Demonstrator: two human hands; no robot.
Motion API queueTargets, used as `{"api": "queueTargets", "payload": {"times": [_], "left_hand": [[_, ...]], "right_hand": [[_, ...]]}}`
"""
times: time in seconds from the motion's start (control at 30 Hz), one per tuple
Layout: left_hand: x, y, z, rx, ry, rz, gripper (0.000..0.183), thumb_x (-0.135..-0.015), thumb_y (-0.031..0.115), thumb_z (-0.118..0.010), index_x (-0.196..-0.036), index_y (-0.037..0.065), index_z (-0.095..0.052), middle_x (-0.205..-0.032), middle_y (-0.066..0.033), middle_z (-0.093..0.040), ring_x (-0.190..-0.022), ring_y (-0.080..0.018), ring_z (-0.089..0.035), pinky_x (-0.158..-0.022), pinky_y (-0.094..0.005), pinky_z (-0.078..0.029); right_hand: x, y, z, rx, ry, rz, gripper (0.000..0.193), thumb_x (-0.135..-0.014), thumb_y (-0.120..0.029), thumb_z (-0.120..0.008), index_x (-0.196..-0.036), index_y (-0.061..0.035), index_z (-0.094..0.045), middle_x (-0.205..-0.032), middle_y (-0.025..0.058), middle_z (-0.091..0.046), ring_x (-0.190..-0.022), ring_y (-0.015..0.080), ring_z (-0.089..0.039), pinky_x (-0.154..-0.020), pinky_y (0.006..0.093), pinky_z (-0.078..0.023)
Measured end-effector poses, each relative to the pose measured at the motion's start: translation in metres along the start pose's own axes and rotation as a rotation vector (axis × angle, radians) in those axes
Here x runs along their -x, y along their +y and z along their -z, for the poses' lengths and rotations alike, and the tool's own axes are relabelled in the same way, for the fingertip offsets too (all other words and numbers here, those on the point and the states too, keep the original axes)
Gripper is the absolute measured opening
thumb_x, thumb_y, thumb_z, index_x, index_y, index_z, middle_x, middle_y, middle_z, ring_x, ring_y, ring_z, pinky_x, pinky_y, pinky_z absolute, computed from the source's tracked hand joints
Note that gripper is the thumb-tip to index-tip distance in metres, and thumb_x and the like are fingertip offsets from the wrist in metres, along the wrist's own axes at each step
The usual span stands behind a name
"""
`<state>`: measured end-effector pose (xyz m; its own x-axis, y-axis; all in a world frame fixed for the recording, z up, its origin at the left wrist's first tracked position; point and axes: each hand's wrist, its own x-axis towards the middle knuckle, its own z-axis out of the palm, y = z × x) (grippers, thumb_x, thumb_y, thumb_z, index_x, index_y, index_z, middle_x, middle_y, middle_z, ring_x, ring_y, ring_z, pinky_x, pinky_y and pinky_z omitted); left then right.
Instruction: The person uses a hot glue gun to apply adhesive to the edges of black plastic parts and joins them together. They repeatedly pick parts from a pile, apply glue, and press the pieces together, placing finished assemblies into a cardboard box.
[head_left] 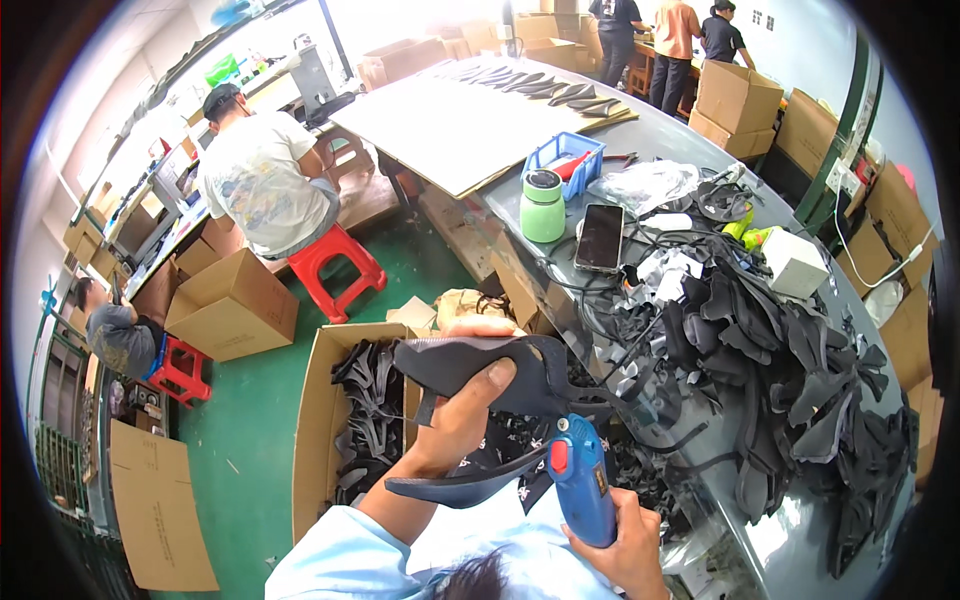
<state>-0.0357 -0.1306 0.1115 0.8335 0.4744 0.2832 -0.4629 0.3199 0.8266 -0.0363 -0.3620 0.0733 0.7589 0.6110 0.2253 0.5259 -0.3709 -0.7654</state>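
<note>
My left hand (pixel 468 415) is closed around a dark grey, curved piece of padded fabric (pixel 475 372), with the thumb pressed on top. Another arm of the same piece (pixel 465 488) curves round below my wrist. In my right hand (pixel 625 548) I grip a blue handheld tool with a red button (pixel 583 485), its head tilted up close to the fabric's right end. Just past my left hand stands an open cardboard box (pixel 312 440) that holds several dark, similarly curved pieces (pixel 366 400).
At my right, a grey table (pixel 800 500) bears a large heap of dark fabric pieces (pixel 760 350), a phone (pixel 600 238), a green bottle (pixel 543 206), a blue basket (pixel 585 165) and a white box (pixel 795 262). A person (pixel 265 180) sits on a red stool (pixel 337 270) to the left.
</note>
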Motion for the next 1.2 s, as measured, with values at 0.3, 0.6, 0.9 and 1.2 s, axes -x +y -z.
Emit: {"api": "queueTargets", "payload": {"times": [0.3, 0.6, 0.9, 1.2], "left_hand": [[0.015, -0.021, -0.006, -0.095, -0.018, -0.218, 0.026, -0.079, 0.001, -0.055, -0.105, 0.003, -0.048, -0.105, -0.0129, -0.053, -0.100, -0.0207, -0.052, -0.091, -0.0346, -0.039], [0.025, -0.024, -0.009, -0.074, -0.037, -0.158, 0.025, -0.079, -0.001, -0.052, -0.104, 0.001, -0.047, -0.107, -0.0134, -0.053, -0.102, -0.0199, -0.052, -0.093, -0.0338, -0.038], [0.019, 0.015, -0.010, -0.404, -0.147, 0.163, 0.025, -0.078, 0.000, -0.053, -0.103, -0.001, -0.051, -0.104, -0.0088, -0.054, -0.096, -0.0154, -0.053, -0.083, -0.0284, -0.042], [0.009, 0.013, 0.001, -0.570, -0.452, 0.249, 0.024, -0.075, -0.002, -0.054, -0.099, 0.002, -0.052, -0.095, -0.0084, -0.055, -0.086, -0.0152, -0.055, -0.076, -0.0277, -0.044]], "right_hand": [[-0.002, -0.009, 0.001, -0.088, -0.026, -0.033, 0.057, -0.059, -0.017, -0.080, -0.103, -0.0024, -0.048, -0.071, 0.0173, -0.059, -0.063, 0.0321, -0.061, -0.056, 0.0373, -0.048], [-0.004, -0.014, -0.001, -0.146, 0.005, -0.031, 0.055, -0.061, -0.020, -0.081, -0.101, -0.0024, -0.048, -0.070, 0.0163, -0.058, -0.061, 0.0316, -0.061, -0.054, 0.0361, -0.047], [-0.003, -0.010, -0.002, 0.108, 0.107, 0.109, 0.047, -0.063, -0.011, -0.075, -0.100, 0.0003, -0.049, -0.070, 0.0190, -0.057, -0.061, 0.0360, -0.058, -0.055, 0.0401, -0.046], [0.000, -0.012, 0.000, 0.032, 0.061, 0.120, 0.046, -0.062, -0.011, -0.075, -0.099, 0.0013, -0.050, -0.069, 0.0196, -0.056, -0.061, 0.0364, -0.057, -0.054, 0.0405, -0.046]]}}
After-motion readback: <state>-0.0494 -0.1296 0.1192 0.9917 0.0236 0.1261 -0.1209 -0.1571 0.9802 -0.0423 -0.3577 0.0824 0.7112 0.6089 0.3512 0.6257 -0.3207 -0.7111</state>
